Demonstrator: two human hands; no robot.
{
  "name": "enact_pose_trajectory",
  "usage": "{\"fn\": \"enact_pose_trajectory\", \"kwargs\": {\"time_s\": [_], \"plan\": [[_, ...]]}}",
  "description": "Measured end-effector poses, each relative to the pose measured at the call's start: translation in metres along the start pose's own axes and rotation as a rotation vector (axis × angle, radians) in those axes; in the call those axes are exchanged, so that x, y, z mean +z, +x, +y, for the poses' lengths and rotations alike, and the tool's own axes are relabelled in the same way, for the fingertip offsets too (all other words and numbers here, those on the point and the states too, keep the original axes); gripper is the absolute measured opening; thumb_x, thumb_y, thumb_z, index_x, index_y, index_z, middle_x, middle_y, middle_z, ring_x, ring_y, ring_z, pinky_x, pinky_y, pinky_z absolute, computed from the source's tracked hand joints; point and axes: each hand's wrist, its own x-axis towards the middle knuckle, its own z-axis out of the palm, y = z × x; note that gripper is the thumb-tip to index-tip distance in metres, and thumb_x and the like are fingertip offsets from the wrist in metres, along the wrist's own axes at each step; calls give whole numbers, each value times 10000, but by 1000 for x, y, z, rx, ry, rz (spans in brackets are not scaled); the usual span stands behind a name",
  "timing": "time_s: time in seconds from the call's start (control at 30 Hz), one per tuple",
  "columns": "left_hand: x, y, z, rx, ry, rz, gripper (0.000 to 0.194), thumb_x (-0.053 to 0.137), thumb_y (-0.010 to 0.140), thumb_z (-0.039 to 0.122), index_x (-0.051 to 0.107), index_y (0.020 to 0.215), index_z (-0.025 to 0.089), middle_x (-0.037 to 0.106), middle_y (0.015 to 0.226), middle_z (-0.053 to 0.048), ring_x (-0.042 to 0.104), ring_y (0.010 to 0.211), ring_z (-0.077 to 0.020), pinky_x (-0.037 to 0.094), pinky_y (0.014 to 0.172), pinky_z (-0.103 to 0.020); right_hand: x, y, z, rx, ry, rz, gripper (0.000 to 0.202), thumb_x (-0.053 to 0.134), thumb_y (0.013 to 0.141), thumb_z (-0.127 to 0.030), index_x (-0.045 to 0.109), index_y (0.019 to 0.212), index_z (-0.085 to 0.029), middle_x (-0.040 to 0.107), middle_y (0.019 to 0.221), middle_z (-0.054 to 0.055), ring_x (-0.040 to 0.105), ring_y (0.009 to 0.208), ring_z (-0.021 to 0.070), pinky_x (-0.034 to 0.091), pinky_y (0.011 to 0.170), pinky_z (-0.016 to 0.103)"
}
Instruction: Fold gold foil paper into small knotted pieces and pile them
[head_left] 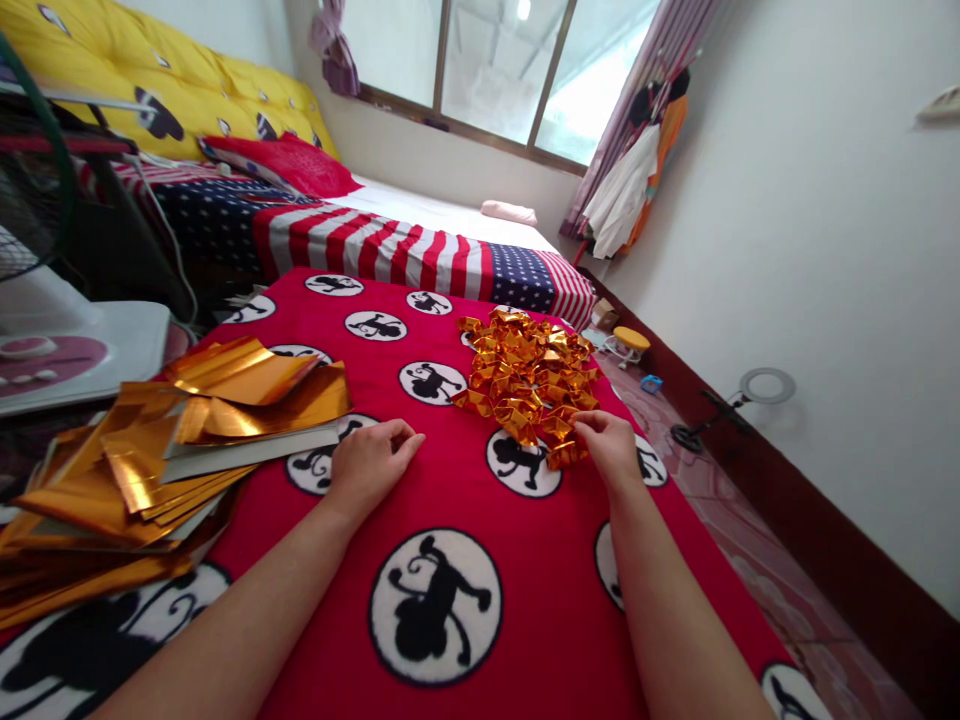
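Observation:
My left hand rests on the red cloth, its fingers loosely curled in and nothing visible in them. Just left of it lies a loose stack of shiny gold paper sheets, some with pale undersides showing. On the right, a heap of gold paper pieces folded into small ingot-like shapes is spread over the cloth. At the near right edge of this heap, my right hand pinches a folded gold paper piece between thumb and fingertips; the fingers partly cover it.
The red cloth with black-and-white monkey circles covers the table. A white fan base stands at the left. Behind is a bed with a stars-and-stripes cover. A yellow stool and a ring-light stand are on the floor at right.

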Motion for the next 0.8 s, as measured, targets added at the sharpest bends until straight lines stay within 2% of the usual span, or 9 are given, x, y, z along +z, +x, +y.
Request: {"fn": "enact_pose_trajectory", "kwargs": {"time_s": [0.17,0.4,0.5,0.6,0.73,0.8], "plan": [[1,0,-1,6,-13,6,303,509,842,514,699,798,283,734,763,1,663,757,-212,347,601,-279,-7,-6,-3,-12,11,12,317,540,645,-161,758,874,-172,762,855,63,701,809,215,523,706,275],[-1,0,0,8,-19,4,309,502,848,520,699,802,287,734,770,7,658,751,-211,333,601,-283,-27,-18,2,-29,-297,-197,346,612,558,-121,761,849,-232,756,820,19,680,762,197,471,637,237],[-1,0,0,2,-23,0,304,507,844,518,698,799,285,733,768,7,656,750,-210,330,598,-281,-30,-20,-3,-11,-419,-225,276,638,574,-162,766,807,-234,749,777,17,668,724,191,432,596,233],[-1,0,0,8,-23,-1,311,498,847,522,696,797,288,733,767,8,651,747,-210,325,592,-279,-34,-24,-14,-3,-449,-255,202,620,609,-203,768,746,-222,728,695,11,645,654,176,379,544,235],[0,0,-1,11,-15,0,310,495,850,516,697,809,284,737,786,6,650,752,-209,324,589,-279,-38,-33,-39,-35,-280,-446,210,574,684,-287,747,663,-171,687,592,18,612,570,153,345,502,235],[0,0,-1,14,-14,3,310,497,850,513,698,811,281,736,785,4,652,753,-208,326,589,-279,-37,-41,-55,-18,-242,-468,234,570,702,-311,746,669,-159,678,572,28,616,568,157,342,497,236]]}}
